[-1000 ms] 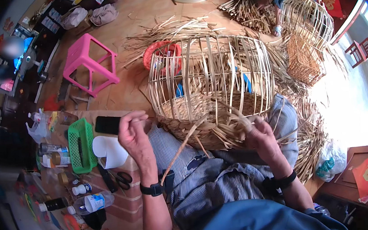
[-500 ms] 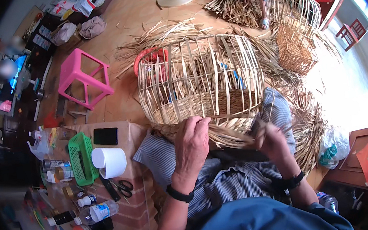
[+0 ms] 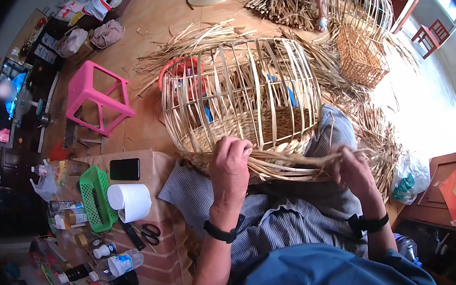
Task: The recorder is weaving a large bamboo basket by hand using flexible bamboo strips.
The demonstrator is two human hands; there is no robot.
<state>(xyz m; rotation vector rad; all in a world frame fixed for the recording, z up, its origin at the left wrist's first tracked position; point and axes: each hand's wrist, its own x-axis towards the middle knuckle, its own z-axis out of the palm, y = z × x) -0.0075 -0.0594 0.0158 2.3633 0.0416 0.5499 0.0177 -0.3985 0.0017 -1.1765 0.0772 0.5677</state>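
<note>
Both hands work the basket frame (image 3: 239, 96) lying just beyond the fingertips: left hand (image 3: 230, 164) curled over its woven rim, right hand (image 3: 355, 170) pinching loose strips (image 3: 292, 163), best kept taut between them.

Basket frame (image 3: 239, 93): pale split bamboo, matt, dry.
Loose strips (image 3: 292, 163): fibrous, rough, tan.
Stool (image 3: 96, 98), at 10 o'clock: pink plastic, smooth.
Roll (image 3: 129, 201): white paper, matt.
Small crate (image 3: 95, 198): green plastic.
</note>
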